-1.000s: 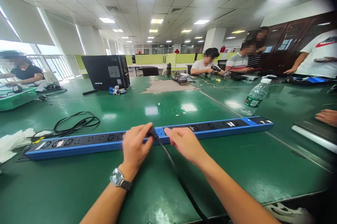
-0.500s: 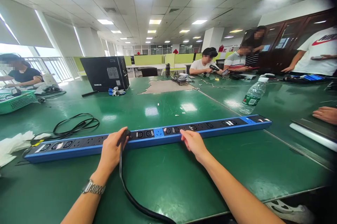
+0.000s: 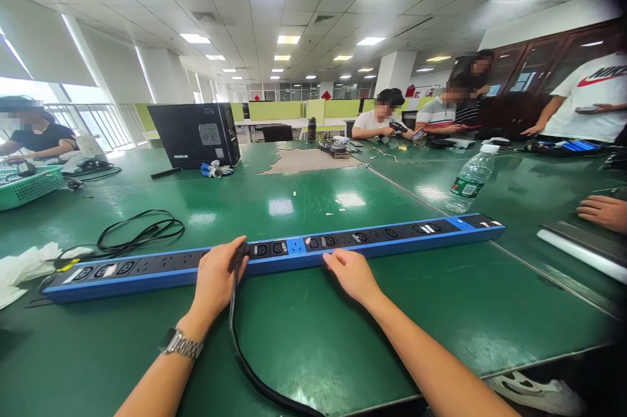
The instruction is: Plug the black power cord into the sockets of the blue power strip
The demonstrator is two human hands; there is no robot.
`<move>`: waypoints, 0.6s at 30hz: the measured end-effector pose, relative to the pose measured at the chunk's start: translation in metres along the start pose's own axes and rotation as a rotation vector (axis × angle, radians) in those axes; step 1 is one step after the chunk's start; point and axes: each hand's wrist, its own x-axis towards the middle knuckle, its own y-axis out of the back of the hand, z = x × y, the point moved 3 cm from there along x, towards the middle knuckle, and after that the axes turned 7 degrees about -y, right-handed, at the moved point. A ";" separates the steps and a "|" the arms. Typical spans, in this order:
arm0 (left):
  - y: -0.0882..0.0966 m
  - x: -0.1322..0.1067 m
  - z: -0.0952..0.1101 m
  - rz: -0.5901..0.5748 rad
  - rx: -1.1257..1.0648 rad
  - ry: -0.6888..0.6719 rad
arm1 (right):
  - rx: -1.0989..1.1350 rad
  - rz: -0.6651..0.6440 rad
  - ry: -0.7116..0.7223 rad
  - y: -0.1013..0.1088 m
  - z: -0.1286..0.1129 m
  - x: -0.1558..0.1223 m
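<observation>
A long blue power strip (image 3: 284,265) with black socket panels lies across the green table. My left hand (image 3: 219,276) is closed around a black plug (image 3: 240,252) at the strip's top, left of the light-blue socket. Its thick black cable (image 3: 240,351) hangs down in front and curves to the lower right. Whether the plug is fully seated is hidden by my fingers. My right hand (image 3: 353,275) is at the strip's front edge, right of the blue socket, with its fingers curled together and nothing visible in them. A metal-band watch is on my left wrist.
A plastic water bottle (image 3: 471,178) stands behind the strip's right end. Coiled black cable (image 3: 142,234) and white tissue (image 3: 29,270) lie at left. Farther back are a black computer case (image 3: 193,136), gloves (image 3: 216,170) and a green basket (image 3: 32,187). A co-worker's hand (image 3: 602,211) rests at right.
My left hand has shifted slightly right with the plug. My right hand has drawn back left, from above the sockets to the strip's front edge.
</observation>
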 end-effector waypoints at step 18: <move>-0.018 0.029 0.071 0.208 -0.351 0.090 | -0.075 0.014 -0.015 -0.003 -0.002 -0.002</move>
